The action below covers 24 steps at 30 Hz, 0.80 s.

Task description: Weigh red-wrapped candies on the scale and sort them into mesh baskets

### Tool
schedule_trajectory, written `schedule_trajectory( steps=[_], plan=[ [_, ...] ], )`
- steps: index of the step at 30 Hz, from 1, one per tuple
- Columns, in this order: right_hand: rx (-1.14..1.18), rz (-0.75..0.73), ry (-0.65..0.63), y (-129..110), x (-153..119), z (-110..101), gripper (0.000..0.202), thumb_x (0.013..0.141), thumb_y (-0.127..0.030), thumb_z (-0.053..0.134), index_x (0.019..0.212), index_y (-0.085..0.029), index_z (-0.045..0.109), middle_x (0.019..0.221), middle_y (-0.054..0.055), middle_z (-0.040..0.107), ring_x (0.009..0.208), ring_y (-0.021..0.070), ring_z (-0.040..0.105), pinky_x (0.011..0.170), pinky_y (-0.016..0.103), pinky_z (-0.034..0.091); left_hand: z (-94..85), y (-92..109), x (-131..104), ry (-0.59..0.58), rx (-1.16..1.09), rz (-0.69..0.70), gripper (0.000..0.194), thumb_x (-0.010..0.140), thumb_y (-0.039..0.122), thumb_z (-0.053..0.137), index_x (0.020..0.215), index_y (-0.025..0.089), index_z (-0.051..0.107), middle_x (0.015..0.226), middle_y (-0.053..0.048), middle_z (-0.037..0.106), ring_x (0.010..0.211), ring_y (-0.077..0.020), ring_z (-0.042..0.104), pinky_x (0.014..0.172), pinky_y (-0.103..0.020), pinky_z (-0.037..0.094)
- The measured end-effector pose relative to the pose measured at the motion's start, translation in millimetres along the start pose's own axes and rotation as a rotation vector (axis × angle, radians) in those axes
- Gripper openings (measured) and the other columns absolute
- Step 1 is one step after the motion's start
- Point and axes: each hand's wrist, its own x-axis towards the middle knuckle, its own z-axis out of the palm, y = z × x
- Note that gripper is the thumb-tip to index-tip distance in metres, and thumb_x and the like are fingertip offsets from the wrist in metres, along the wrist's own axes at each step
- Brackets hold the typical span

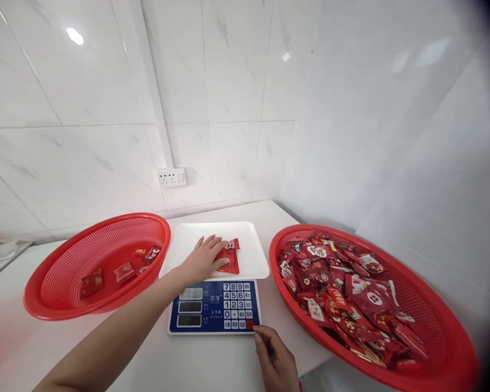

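Note:
My left hand [206, 256] lies over the white weighing tray [179, 239], fingers spread across red packets [231, 261] and partly covering them. Whether it grips a packet cannot be made out, but its fingers are apart. Below the tray is the scale's blue keypad panel [215, 316], with number keys and small displays. My right hand [275, 356] is at the panel's lower right corner, fingers curled, with the index fingertip by the red key [250, 324]. The inside of its curl is mostly hidden.
A red basket [53, 305] on the left holds several small red packets [124, 272]. At the right, a larger red basket [453, 337] is heaped with red packets [316, 272]. A socket [172, 177] is on the tiled wall behind the table [212, 362].

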Motion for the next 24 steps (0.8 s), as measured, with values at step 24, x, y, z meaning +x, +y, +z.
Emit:
schedule_trajectory(
  steps=[24],
  plan=[
    [0.045, 0.101, -0.023, 6.5, -1.1, 1.5, 0.035, 0.075, -0.052, 0.057, 0.082, -0.019, 0.067, 0.071, 0.004, 0.069, 0.066, 0.0159, 0.064, 0.062, 0.018, 0.05, -38.8, -116.2, -212.4, 0.079, 0.527, -0.405, 0.048, 0.088, 0.032, 0.028, 0.128, 0.016, 0.049, 0.124, -0.01, 0.058, 0.123, -0.0305, 0.043, 0.104, -0.053, 0.024]
  ],
)
